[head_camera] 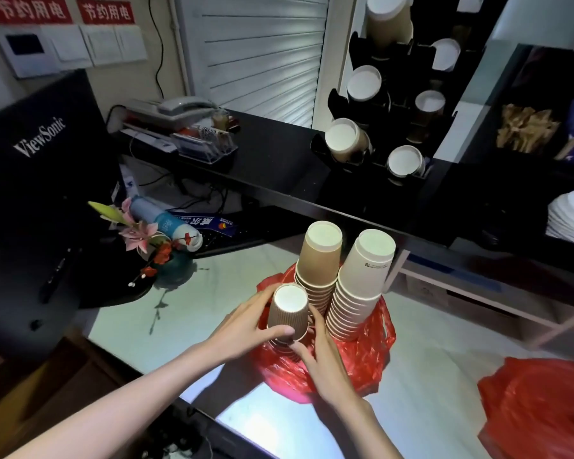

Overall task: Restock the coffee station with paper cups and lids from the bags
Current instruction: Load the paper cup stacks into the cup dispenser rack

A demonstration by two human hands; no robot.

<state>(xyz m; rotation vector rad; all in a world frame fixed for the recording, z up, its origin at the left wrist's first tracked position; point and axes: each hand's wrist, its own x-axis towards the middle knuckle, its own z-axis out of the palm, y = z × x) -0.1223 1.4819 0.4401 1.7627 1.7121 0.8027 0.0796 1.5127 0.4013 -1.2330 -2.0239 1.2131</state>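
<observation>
Cups: three inverted stacks stand in the open red bag on the table, at about 6 o'clock of the view. Ribbed brown stack sits nearest; both hands are on it. Left hand wraps its upper part, thumb across the front. Right hand curls its fingers round the lower cups. Smooth brown stack and white stack stand behind, at 12 to 1 o'clock of the held one, untouched.

Dispenser rack at 1 o'clock already shows cups in several slots; how full they are cannot be told. Lids lie piled at 3 o'clock. Second red bag at 4 o'clock is unopened, contents hidden.

Judgement: early stage; all three stacks remain to be loaded.
</observation>
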